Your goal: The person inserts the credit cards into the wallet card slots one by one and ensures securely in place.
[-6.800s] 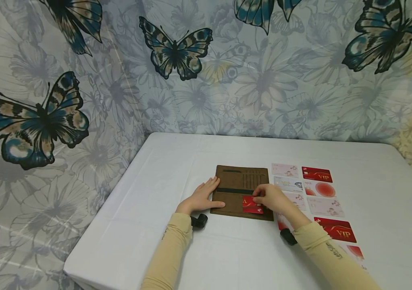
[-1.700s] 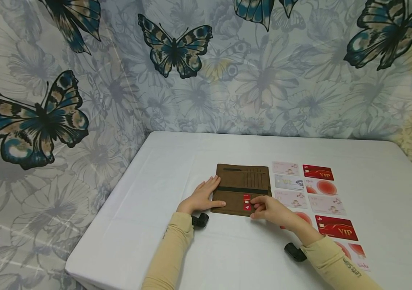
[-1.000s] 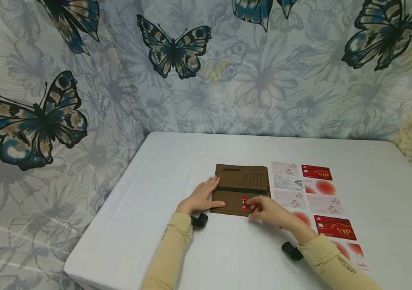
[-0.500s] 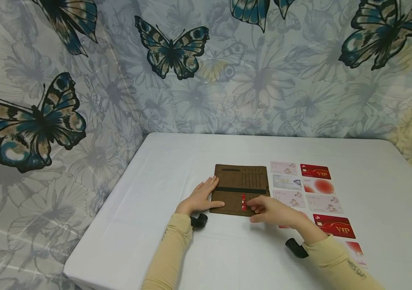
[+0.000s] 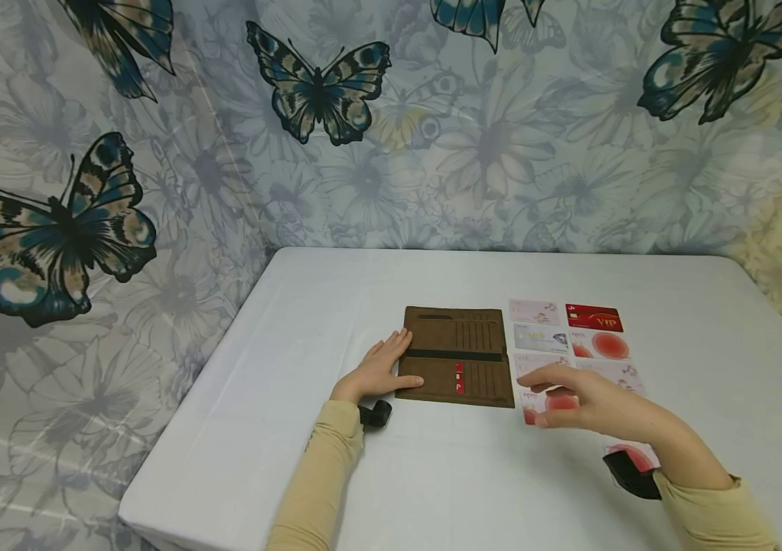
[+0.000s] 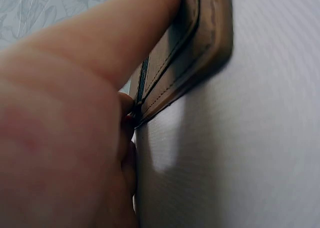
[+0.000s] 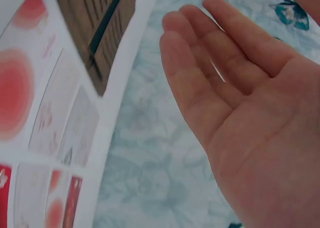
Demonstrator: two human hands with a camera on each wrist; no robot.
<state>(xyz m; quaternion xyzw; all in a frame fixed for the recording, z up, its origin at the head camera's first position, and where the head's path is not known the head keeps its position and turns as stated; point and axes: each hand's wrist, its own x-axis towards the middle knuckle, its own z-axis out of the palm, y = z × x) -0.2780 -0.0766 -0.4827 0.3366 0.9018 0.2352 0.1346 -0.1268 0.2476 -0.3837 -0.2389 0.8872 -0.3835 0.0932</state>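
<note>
A brown wallet (image 5: 480, 332) lies spread open on the table, with a dark band across its middle and rows of card slots. In its near half, a red card (image 5: 460, 378) sits in a slot with only a narrow strip showing. My left hand (image 5: 376, 369) rests on the wallet's left edge, fingers and thumb spread; the left wrist view has the thumb over the stitched corner. My right hand (image 5: 594, 402) hovers right of the wallet above the laid-out cards. Its fingers are loosely extended and hold nothing, as the right wrist view confirms.
Two columns of cards lie right of the wallet, among them a red VIP card (image 5: 594, 317), a silver VIP card (image 5: 540, 337) and a pale pink card (image 5: 534, 311). My right hand and arm cover several. The white-covered table (image 5: 336, 291) meets butterfly-patterned walls.
The red card went from lying on the wallet to sitting in a slot, pushed in by my right hand. That hand has since let go and moved right. My left hand stayed put.
</note>
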